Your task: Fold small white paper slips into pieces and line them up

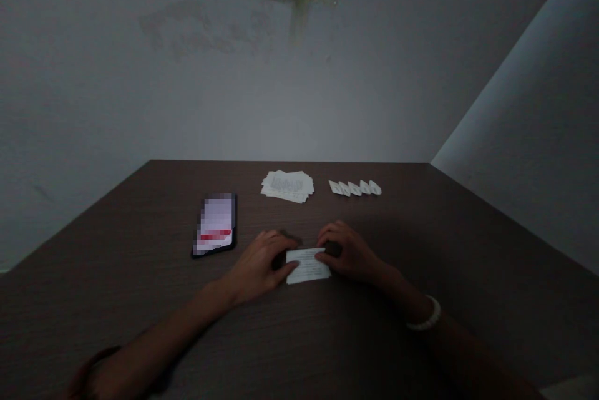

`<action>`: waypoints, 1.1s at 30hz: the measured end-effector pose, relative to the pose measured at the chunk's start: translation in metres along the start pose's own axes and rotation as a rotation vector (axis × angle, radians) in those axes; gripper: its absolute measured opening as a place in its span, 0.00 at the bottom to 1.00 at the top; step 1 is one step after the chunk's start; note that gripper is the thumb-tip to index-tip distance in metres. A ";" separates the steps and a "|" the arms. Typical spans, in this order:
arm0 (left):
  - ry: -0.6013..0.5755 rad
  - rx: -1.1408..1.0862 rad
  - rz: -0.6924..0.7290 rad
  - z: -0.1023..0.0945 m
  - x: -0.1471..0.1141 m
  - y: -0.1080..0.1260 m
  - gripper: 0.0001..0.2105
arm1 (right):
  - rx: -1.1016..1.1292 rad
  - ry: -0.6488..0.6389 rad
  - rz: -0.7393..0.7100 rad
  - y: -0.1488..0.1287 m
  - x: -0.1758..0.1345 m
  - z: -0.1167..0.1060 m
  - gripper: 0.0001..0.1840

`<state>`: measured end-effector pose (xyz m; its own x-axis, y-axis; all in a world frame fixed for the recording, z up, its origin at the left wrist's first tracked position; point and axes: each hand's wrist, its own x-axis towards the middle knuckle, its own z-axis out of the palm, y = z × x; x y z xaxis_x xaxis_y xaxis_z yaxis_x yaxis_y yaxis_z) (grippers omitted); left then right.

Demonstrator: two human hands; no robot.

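Between my two hands is a small white slip of paper [307, 267] with lines of print, too small to read. My left hand [262, 263] grips its left edge, thumb on the printed face and fingers behind the top edge. On the right edge, my right hand [350, 251] pinches the paper the same way, its thumb on the front. The slip is just above or on the dark wooden table [262, 344]; I cannot tell which. Whether it is a single sheet or several layers does not show.
A loose pile of white papers [287, 185] lies farther back on the table. Right of it, several small folded white paper pieces [354, 188] sit in a row. A phone [216, 222] with a lit, blurred screen lies at left. Behind the table stands a stained wall [299, 88].
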<state>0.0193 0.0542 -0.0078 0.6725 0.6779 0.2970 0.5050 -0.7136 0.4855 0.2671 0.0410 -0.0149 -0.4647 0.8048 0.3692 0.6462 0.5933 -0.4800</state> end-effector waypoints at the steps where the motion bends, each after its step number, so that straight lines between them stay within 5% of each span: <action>1: 0.009 -0.019 -0.008 0.001 0.000 -0.001 0.12 | 0.009 0.003 -0.006 0.000 0.000 0.000 0.06; 12: 0.097 -0.159 -0.053 -0.003 0.006 0.006 0.06 | 0.099 0.148 0.002 -0.006 0.001 0.001 0.04; 18: 0.277 0.034 0.106 -0.003 0.001 0.003 0.05 | 0.218 0.320 0.304 -0.012 0.002 0.003 0.14; 26: 0.284 0.386 0.403 -0.003 -0.011 -0.003 0.10 | 0.647 0.143 0.468 -0.024 0.008 -0.001 0.18; 33: 0.208 0.482 0.528 -0.007 -0.010 0.003 0.11 | 0.944 0.181 0.494 -0.022 0.006 0.006 0.27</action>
<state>0.0104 0.0460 -0.0039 0.7992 0.2089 0.5636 0.3567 -0.9195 -0.1650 0.2465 0.0324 -0.0071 -0.1338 0.9901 0.0416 -0.0257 0.0385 -0.9989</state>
